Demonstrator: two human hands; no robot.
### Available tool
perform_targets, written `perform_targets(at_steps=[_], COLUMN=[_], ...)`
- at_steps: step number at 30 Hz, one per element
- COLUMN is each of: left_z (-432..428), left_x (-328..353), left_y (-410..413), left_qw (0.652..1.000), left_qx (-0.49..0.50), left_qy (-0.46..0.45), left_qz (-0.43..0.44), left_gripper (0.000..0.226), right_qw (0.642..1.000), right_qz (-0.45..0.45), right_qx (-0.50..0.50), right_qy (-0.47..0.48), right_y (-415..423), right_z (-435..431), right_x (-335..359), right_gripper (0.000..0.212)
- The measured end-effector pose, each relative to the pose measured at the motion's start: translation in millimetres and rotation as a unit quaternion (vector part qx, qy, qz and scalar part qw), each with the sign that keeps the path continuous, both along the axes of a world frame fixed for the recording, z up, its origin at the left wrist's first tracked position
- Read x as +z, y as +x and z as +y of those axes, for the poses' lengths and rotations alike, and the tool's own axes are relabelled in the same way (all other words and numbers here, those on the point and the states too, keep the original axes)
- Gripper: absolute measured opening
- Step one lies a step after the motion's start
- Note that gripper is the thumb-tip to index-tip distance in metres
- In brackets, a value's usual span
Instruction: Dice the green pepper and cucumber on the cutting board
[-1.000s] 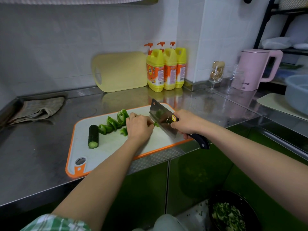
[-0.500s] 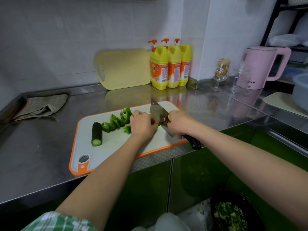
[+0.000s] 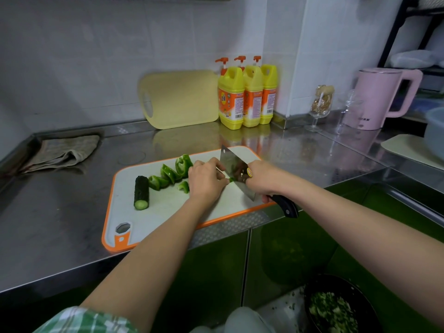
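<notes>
While left hand [image 3: 206, 182] curls its fingers onto a green pepper piece [image 3: 231, 180] mid-board, knuckles beside the blade as a guide, right hand [image 3: 260, 180] grips the cleaver [image 3: 234, 169] choked up, likely for control. Pepper strips [image 3: 168, 176] and cucumber stub [image 3: 141, 192] queued left on cutting board [image 3: 168, 207]. Dish-soap bottles [image 3: 245, 97] labels, pink kettle [image 3: 374, 99] print: unreadable.

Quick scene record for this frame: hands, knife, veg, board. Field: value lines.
board: white cutting board, orange rim, on the steel counter
left hand: curled, holds down a pepper piece, mostly hidden
right hand: grips the cleaver
cleaver: blade beside the left fingertips
cucumber: one chunk, not diced, left on board
pepper strips: between cucumber and left hand
bowl: dark, chopped greens, below counter
</notes>
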State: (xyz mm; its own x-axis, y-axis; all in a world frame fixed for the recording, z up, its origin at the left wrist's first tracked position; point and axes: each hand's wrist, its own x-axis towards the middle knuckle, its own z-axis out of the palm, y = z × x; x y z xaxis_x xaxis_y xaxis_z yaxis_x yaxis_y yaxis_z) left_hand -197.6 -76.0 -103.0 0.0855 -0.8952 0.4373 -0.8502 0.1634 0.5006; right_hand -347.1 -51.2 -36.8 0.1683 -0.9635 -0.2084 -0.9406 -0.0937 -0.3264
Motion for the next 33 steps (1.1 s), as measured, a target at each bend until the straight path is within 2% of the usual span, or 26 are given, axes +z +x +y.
perform_targets(at_steps=[9, 17, 21, 24, 27, 30, 33], left_z=[-1, -1, -1, 1, 5, 8, 9], left_x=[-4, -4, -4, -3, 1, 4, 4], left_y=[1, 0, 2, 6, 9, 9, 7], left_qw=[0.999, 0.999, 0.999, 0.999, 0.998, 0.994, 0.992], left_qx=[0.0, 0.015, -0.011, -0.036, -0.017, 0.023, 0.036], left_qy=[-0.032, -0.034, -0.036, -0.034, -0.03, -0.008, 0.001], left_qz=[-0.002, 0.0, -0.001, -0.017, -0.059, -0.108, -0.12], left_gripper=[0.022, 0.024, 0.025, 0.03, 0.028, 0.016, 0.015], right_qw=[0.994, 1.0, 0.999, 0.995, 0.993, 0.996, 0.999], right_qz=[-0.083, -0.009, -0.024, -0.077, -0.105, -0.078, -0.042], right_qx=[-0.023, 0.001, -0.021, -0.035, -0.027, -0.016, -0.006], right_qy=[-0.064, -0.004, -0.024, -0.05, -0.055, -0.038, -0.02], right_y=[1, 6, 13, 11, 4, 2, 4], right_z=[-6, 6, -1, -5, -3, 0, 3], right_x=[-6, 4, -5, -10, -6, 0, 0], right_gripper=[0.011, 0.016, 0.017, 0.01, 0.01, 0.013, 0.018])
